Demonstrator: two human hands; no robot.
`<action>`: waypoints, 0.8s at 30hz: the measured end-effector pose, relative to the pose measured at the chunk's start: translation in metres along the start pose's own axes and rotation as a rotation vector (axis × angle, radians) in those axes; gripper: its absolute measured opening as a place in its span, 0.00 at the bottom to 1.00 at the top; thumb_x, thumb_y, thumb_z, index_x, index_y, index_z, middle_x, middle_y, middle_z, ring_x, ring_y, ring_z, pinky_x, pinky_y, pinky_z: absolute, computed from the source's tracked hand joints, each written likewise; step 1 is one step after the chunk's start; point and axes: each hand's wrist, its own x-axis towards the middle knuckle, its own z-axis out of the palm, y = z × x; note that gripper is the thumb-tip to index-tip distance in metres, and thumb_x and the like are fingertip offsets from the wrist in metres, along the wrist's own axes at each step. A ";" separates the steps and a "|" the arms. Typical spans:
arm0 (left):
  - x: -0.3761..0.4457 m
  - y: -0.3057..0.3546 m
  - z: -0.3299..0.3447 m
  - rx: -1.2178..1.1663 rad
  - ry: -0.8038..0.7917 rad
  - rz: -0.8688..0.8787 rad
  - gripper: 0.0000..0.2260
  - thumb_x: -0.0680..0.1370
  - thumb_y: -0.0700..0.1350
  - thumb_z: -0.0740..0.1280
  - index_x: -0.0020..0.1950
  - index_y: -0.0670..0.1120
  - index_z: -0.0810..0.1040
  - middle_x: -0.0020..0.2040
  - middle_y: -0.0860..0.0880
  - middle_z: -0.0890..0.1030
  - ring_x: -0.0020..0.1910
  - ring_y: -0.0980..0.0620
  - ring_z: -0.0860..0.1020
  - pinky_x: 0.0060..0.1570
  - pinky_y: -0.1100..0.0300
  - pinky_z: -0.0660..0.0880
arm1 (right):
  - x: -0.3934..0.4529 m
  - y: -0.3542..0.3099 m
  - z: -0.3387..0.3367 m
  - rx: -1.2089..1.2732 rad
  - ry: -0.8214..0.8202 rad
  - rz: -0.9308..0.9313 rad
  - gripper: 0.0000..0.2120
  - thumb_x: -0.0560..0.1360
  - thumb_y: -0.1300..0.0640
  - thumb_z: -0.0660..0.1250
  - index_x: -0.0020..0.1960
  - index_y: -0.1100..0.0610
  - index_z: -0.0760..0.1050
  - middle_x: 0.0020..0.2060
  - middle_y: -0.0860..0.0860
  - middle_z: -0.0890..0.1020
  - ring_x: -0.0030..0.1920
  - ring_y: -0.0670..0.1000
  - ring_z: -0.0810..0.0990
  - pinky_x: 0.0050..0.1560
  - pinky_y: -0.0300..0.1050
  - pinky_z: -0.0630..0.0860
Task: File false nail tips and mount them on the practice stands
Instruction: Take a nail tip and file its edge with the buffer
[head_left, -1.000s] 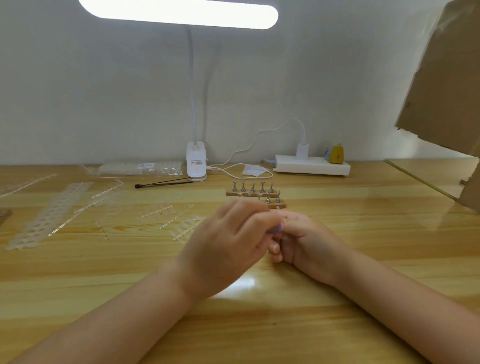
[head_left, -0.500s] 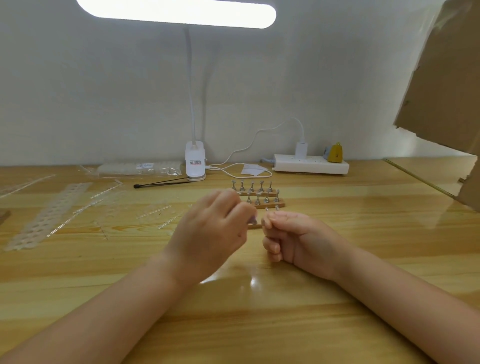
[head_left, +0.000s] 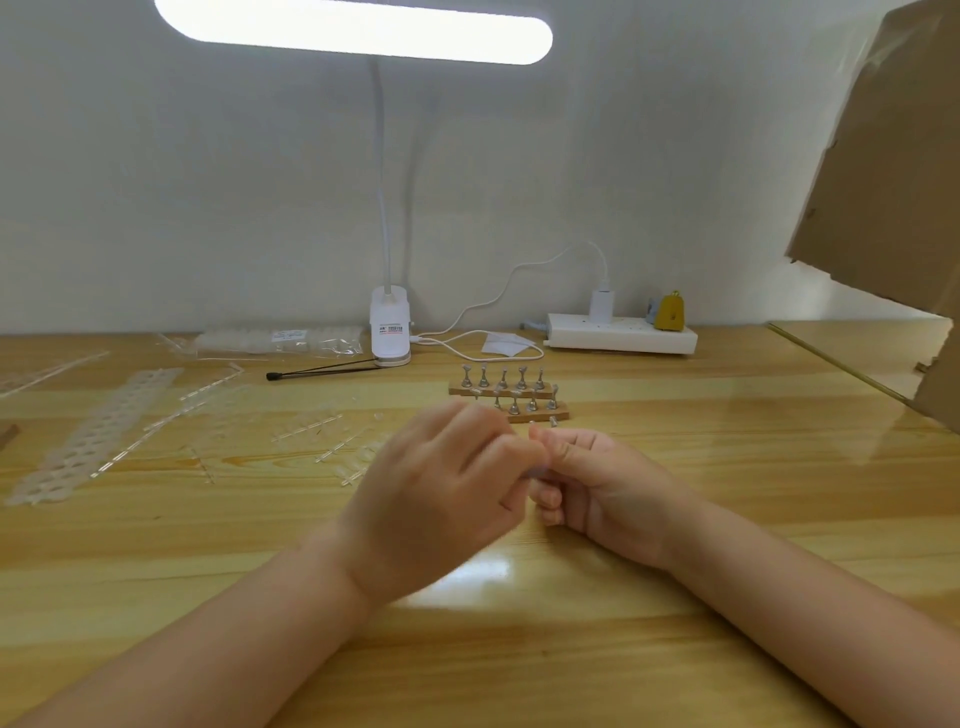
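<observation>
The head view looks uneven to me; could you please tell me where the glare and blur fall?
Head view: the lamp overhead is blown out white; its glare lies on the table just below the hands; the left hand is motion-blurred, the right hand sharper; the stands are fairly clear.

Glossy wooden table (head_left: 675, 467), metal stands (head_left: 511, 387)

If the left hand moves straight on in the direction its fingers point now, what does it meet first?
The left hand points rightward and its fingertips already seem to meet the right hand, so that comes first. The nearer wooden nail stand lies farther back, probably off that line; depth is unclear.
</observation>
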 end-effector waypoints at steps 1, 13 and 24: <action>0.001 0.005 0.002 -0.015 -0.005 0.032 0.06 0.73 0.38 0.68 0.47 0.46 0.73 0.37 0.46 0.79 0.35 0.48 0.76 0.39 0.56 0.75 | 0.000 0.000 -0.001 -0.008 -0.020 0.006 0.12 0.76 0.52 0.64 0.44 0.63 0.73 0.29 0.50 0.69 0.29 0.46 0.68 0.32 0.38 0.69; 0.001 0.011 0.006 -0.026 -0.042 0.060 0.06 0.75 0.38 0.67 0.49 0.46 0.73 0.38 0.46 0.80 0.35 0.47 0.76 0.38 0.55 0.75 | 0.001 0.000 -0.001 -0.023 -0.006 0.041 0.07 0.78 0.60 0.61 0.52 0.64 0.71 0.33 0.56 0.69 0.32 0.50 0.69 0.33 0.41 0.70; 0.000 0.011 0.007 -0.041 -0.044 0.073 0.12 0.72 0.37 0.71 0.52 0.46 0.73 0.40 0.46 0.81 0.36 0.48 0.77 0.41 0.57 0.75 | -0.001 -0.001 0.003 -0.093 -0.020 0.046 0.03 0.78 0.62 0.61 0.47 0.63 0.71 0.31 0.54 0.69 0.30 0.49 0.68 0.30 0.39 0.69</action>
